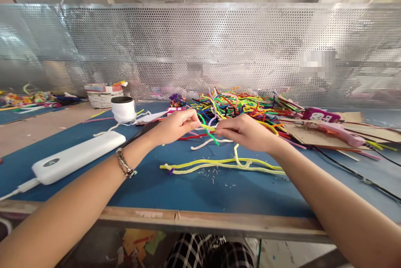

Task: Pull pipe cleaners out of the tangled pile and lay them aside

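My left hand [180, 126] and my right hand [246, 132] face each other above the blue table. Both pinch a yellow pipe cleaner [208, 128], a short stretch of which shows between the fingertips. Just behind it, a green pipe cleaner [216, 140] hangs or lies; which of the two I cannot tell. Below the hands lie long yellow pipe cleaners [206, 162], gathered at the left end by a small purple twist [171, 172]. One pale yellow piece [237, 157] curls up beneath my right hand.
A tangled heap of coloured pipe cleaners [232, 103] fills the back. To the right, a pink glue gun [344, 132] rests on cardboard [303, 134], trailing a black cord [347, 172]. At left are a white power bank [78, 157], a white thread spool [122, 111] and a basket [105, 98].
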`<action>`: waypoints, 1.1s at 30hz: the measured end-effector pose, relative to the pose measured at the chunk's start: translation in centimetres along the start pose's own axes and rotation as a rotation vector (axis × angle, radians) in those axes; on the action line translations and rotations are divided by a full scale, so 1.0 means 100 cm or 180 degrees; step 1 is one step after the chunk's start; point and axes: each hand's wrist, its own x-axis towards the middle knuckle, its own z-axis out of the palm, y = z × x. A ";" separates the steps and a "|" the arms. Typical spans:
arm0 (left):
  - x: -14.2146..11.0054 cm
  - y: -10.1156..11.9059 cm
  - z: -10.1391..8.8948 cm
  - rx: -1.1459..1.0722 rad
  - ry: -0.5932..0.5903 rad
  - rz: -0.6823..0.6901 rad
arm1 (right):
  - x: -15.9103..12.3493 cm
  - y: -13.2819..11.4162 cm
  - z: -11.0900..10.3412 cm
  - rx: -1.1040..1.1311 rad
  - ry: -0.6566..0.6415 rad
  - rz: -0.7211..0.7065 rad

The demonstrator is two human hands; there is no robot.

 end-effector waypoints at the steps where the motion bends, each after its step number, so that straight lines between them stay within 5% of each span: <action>1: 0.000 -0.001 -0.001 -0.0040 0.0016 -0.0020 | -0.001 0.001 -0.001 0.0048 0.0002 0.0009; 8: -0.001 0.001 -0.001 0.0163 0.0004 -0.0034 | -0.001 0.013 0.001 0.0025 0.0452 0.0351; 22: 0.004 -0.007 -0.005 -0.0271 0.0432 -0.0151 | -0.009 0.020 -0.018 -0.0490 0.0529 0.0317; 27: -0.001 -0.011 -0.007 0.0820 0.0383 0.0089 | -0.006 0.018 -0.010 -0.0490 0.0601 0.0365; 33: -0.005 -0.001 0.009 0.2333 0.0478 0.1185 | 0.001 0.009 0.007 0.0200 0.0683 0.0474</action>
